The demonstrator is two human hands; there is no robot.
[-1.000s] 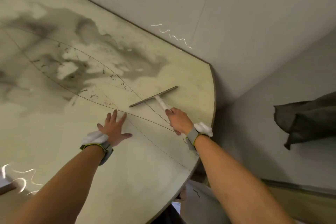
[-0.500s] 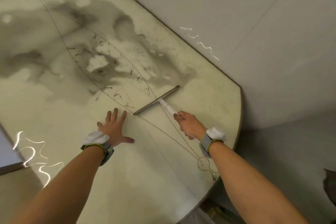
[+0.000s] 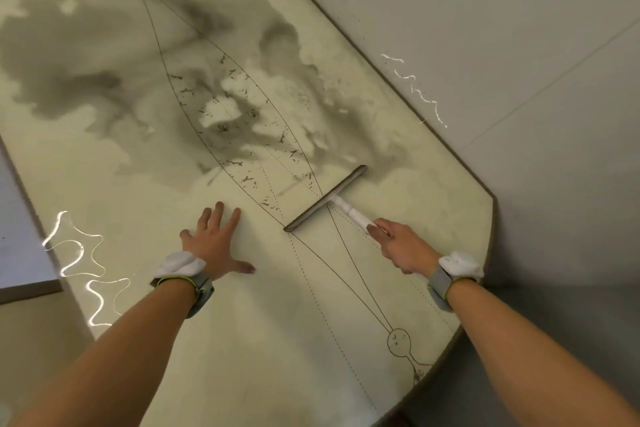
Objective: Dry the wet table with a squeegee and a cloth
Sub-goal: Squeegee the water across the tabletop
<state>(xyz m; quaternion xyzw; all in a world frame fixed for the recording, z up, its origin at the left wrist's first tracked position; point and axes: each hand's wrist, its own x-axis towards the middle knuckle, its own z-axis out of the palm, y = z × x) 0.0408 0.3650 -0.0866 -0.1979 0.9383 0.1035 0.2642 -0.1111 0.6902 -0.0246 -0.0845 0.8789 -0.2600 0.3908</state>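
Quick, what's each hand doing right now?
Left hand: open, fingers spread, palm flat on the table.
Right hand: gripping the white handle of the squeegee, whose blade lies on the table at the near edge of the wet patch.

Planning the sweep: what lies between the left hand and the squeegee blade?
In the head view, only bare table with dark printed markings lies between the left hand and the squeegee blade.

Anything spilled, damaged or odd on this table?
Yes: a large dark wet patch spreads unevenly over the far half of the table. The squeegee, gripped by the right hand, sits at its near edge; the left hand rests flat on the dry part. No cloth shows.
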